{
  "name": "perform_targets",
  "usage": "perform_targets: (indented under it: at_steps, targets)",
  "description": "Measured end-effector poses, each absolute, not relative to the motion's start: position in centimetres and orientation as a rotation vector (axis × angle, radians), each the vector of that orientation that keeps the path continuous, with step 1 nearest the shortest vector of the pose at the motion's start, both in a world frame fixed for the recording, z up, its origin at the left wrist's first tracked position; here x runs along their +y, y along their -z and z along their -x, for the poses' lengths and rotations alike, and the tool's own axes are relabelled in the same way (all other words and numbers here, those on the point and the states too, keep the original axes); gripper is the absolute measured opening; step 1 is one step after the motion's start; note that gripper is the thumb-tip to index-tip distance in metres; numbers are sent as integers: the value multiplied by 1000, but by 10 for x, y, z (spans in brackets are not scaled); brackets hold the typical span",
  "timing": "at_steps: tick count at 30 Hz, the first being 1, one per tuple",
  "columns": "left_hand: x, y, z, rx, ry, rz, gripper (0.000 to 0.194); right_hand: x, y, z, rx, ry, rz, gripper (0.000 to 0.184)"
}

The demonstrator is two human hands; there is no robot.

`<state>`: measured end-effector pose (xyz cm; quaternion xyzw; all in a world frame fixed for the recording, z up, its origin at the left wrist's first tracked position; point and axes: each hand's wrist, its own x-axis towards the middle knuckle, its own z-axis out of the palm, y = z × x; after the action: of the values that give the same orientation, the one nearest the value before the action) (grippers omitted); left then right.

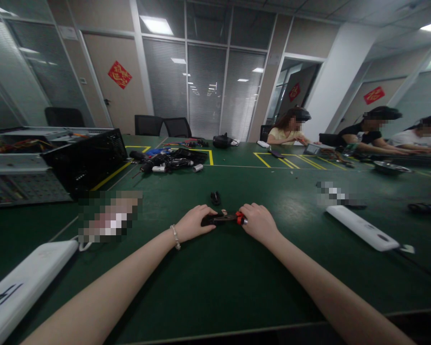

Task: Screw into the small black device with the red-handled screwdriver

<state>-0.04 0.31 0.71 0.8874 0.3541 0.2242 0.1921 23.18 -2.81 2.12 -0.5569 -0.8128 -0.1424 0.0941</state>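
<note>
Both my hands rest on the green table point(215, 287) and share one small black tool point(221, 219) with a red end point(240, 218). My left hand point(194, 223) is curled round its left end, a bead bracelet on the wrist. My right hand point(258, 223) is closed round the red end. A small black part point(215, 197) lies on the table just beyond the tool, touched by neither hand.
An open computer case point(39, 163) stands at far left. Loose tools and parts point(168, 160) lie in a pile at the back centre. White power strips lie at near left point(21, 282) and right point(362, 227). Three people work at the far right.
</note>
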Motion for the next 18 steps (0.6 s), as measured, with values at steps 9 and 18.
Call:
perform_targets:
  at_steps: [9,18]
  targets:
    - [2,-8,0,1001,-628,-2532,32,-27,-21,-231,-2431,461,1680,20]
    - [3,-8,1,1005,-624,-2497,31,-29,-23,-231,-2426,448,1674,20]
